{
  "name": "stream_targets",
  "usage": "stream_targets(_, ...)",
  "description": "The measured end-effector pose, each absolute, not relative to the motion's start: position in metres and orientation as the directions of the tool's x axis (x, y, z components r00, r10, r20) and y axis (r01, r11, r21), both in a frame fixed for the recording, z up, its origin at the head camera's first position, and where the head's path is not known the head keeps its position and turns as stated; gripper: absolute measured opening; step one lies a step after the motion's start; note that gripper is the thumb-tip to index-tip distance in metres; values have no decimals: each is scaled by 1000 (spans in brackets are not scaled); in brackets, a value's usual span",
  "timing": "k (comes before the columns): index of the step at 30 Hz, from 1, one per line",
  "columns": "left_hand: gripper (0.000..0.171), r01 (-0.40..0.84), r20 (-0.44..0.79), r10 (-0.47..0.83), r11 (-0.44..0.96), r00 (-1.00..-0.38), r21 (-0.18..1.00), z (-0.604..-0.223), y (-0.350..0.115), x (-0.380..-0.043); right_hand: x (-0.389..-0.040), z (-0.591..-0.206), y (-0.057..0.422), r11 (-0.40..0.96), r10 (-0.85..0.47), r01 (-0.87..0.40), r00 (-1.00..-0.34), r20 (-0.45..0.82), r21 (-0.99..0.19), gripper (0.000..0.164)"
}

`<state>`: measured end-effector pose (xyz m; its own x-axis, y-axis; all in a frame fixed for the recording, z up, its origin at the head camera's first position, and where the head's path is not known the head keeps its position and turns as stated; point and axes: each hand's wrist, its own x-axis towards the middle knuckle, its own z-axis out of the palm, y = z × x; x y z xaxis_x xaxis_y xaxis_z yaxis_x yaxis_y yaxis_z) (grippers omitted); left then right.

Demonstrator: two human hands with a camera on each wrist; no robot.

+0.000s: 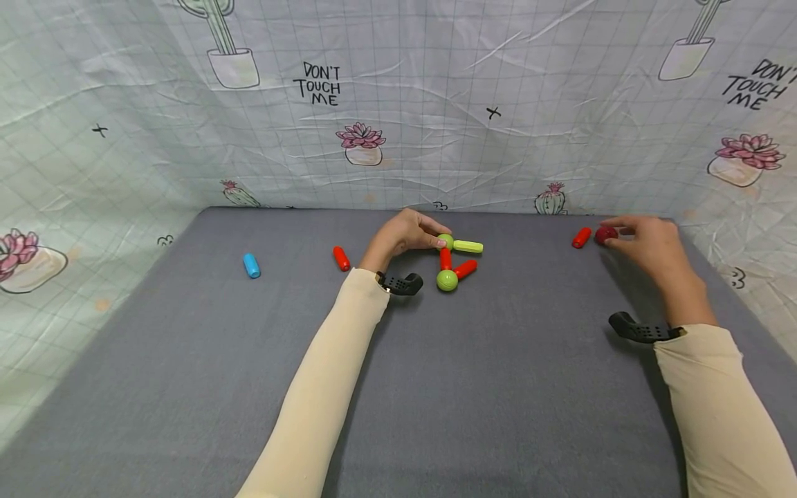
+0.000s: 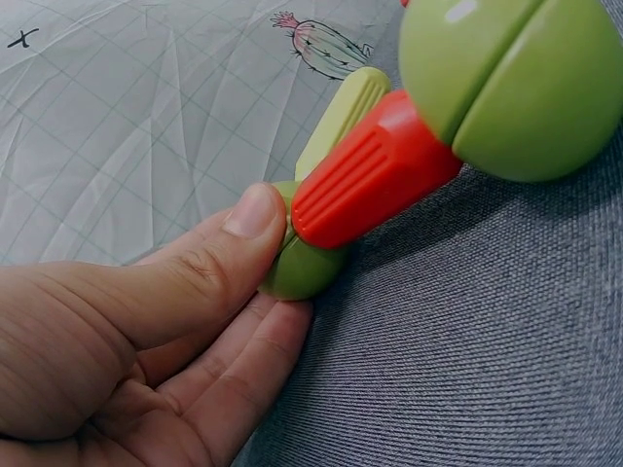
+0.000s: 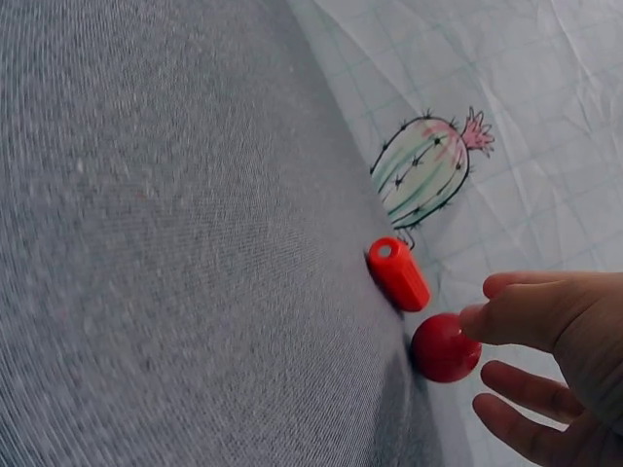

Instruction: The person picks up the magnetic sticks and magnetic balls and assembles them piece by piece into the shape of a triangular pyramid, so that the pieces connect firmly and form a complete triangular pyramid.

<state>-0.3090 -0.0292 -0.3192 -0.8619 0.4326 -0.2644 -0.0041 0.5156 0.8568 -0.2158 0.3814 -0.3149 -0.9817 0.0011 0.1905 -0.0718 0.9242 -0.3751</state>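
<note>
My left hand (image 1: 407, 232) pinches a grooved green ball (image 2: 307, 268) between thumb and fingers at the table's far middle. From that ball, a yellow-green rod (image 1: 468, 246) points right and a ribbed red rod (image 2: 375, 175) runs toward a second green ball (image 1: 447, 280). Another red rod (image 1: 465, 269) slants off the nearer ball. Far to the right, my right hand (image 1: 650, 245) is at a dark red ball (image 3: 446, 347) on the table. Its thumb tip overlaps the ball's upper edge, the other fingers spread above and beside it. A loose red rod (image 3: 399, 275) lies beside this ball.
Left of my left hand lies a red rod (image 1: 341, 258), and farther left a blue rod (image 1: 252, 265). The grey cloth table (image 1: 498, 387) ends at the back against a printed white curtain (image 1: 423, 97). Black wrist cameras sit under both wrists.
</note>
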Motion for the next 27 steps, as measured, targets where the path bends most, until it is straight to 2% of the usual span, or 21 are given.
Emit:
stream_targets(5, 29, -20, -274, 433, 505, -859, 863, -319, -29, -308, -218, -318, 386, 933, -2, -60, -987, 162, -355, 39)
stream_targets(11, 29, -19, -270, 439, 497, -857, 868, -319, -29, -309, -218, -320, 388, 937, -8, -73, -982, 188, -341, 35)
stream_targets(20, 29, -26, -276, 438, 496, -856, 868, -319, -30, -309, -216, -320, 388, 928, 88, 30, -986, 139, -372, 36)
stream_targets(27, 29, -19, -267, 438, 493, -859, 870, -321, -30, -310, -214, -315, 376, 941, -28, -95, -978, 205, -325, 36)
